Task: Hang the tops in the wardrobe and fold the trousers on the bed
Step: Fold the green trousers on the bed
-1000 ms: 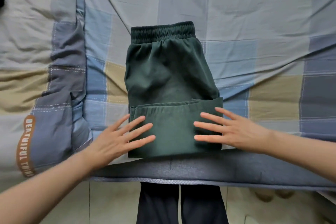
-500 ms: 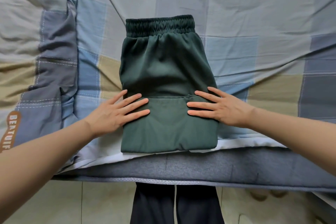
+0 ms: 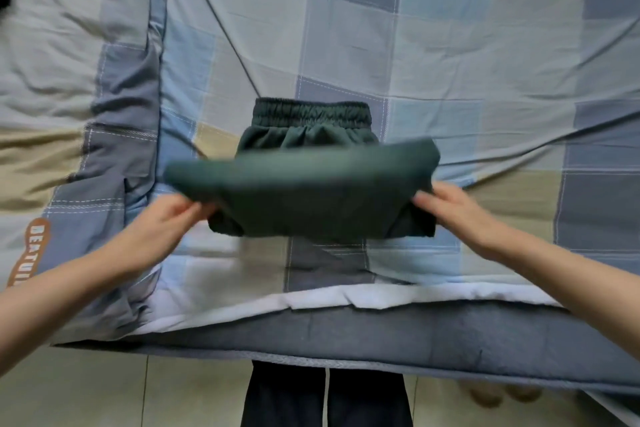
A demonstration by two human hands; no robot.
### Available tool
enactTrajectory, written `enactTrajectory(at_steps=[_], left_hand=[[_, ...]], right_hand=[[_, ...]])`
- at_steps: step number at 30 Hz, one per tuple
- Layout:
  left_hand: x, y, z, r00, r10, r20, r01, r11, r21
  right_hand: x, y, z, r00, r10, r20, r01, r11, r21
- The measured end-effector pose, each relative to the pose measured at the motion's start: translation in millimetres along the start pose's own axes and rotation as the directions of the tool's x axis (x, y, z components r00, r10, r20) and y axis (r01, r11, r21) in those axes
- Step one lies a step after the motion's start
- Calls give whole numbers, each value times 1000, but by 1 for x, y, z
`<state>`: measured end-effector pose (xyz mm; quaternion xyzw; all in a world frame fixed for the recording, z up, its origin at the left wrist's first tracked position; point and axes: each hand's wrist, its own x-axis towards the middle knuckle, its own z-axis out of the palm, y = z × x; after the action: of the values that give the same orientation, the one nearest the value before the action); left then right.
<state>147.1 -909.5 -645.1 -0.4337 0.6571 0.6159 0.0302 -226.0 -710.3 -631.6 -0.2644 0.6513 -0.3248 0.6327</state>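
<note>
Green fabric fills the middle of the head view, the only view there is: a pair of dark green trousers (image 3: 304,184), already doubled over into a thick bundle, is held partly lifted above the bed (image 3: 450,45), well in from its near edge. The elastic waistband (image 3: 311,113) at the far end lies on the checked blue, grey and beige sheet (image 3: 346,263), while the near folded end is raised and swung toward it, blurred by motion. The left hand (image 3: 166,218) grips the bundle's left side with fingers curled under the cloth, and the right hand (image 3: 457,208) grips the right side the same way, thumb on top as far as the blur allows. A quilt (image 3: 86,87) with a brown printed label lies along the left of the bed, and the person's dark-clad legs (image 3: 325,395) stand on the tiled floor (image 3: 104,392) below the mattress edge. As a judgement, the trousers look to be in a late fold, perhaps the last, with the lifted half about to come down over the waistband; what remains for them is to lay that half flat and press it smooth. No tops and no wardrobe appear in this view, so how much of the hanging is done cannot be told from here.
</note>
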Motion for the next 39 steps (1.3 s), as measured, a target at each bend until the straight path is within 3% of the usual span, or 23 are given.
enactTrajectory(at_steps=[1, 3, 6, 8, 10, 12, 14, 16, 18, 20, 22, 25, 27, 29, 32, 39], left_hand=[[8, 11, 1, 993, -19, -117, -2, 983, -184], [27, 37, 7, 987, -28, -155, -27, 939, -342], [55, 51, 27, 990, -91, -110, 57, 958, -283], [69, 53, 42, 955, -114, -274, 72, 985, -159], [74, 58, 51, 902, -17, -430, -3, 999, -44], [74, 62, 54, 822, 115, -558, -103, 993, 53], [75, 57, 56, 763, 154, -628, -143, 987, 67], [79, 48, 62, 744, 96, -662, -94, 995, 38], [88, 35, 67, 722, -92, -686, 83, 995, -46], [94, 29, 72, 654, -313, -688, 248, 949, -196], [95, 30, 76, 616, -319, -720, 297, 941, -163], [87, 35, 85, 639, -8, -769, 265, 941, 210], [83, 35, 91, 683, 167, -711, 283, 837, 469], [82, 31, 96, 756, 247, -607, 257, 740, 622], [87, 30, 98, 813, 229, -535, 178, 777, 604], [99, 46, 92, 753, -15, -658, 246, 934, 260]], right_hand=[[9, -4, -1, 990, 16, -139, -4, 996, 89], [32, -11, -5, 959, 67, -275, -18, 984, 175], [59, -19, 4, 925, 183, -333, -172, 983, 64], [69, -21, 14, 879, 133, -458, -208, 971, -117], [68, -25, 21, 822, -6, -570, -157, 959, -236], [63, -26, 20, 766, -169, -620, -6, 963, -270], [60, -31, 22, 714, -263, -648, 95, 954, -283], [68, -28, 25, 699, -267, -663, 84, 952, -296], [81, -18, 25, 722, -171, -670, -38, 958, -285], [90, -7, 21, 708, -25, -706, -179, 960, -213], [86, -4, 21, 672, 25, -740, -235, 955, -181], [65, -7, 41, 714, -191, -674, -137, 905, -403], [56, -7, 58, 760, -344, -551, -131, 749, -649], [58, -4, 68, 800, -370, -472, -168, 618, -768], [69, -1, 77, 810, -296, -506, -194, 679, -708], [94, -6, 75, 720, -148, -678, -279, 833, -478]])
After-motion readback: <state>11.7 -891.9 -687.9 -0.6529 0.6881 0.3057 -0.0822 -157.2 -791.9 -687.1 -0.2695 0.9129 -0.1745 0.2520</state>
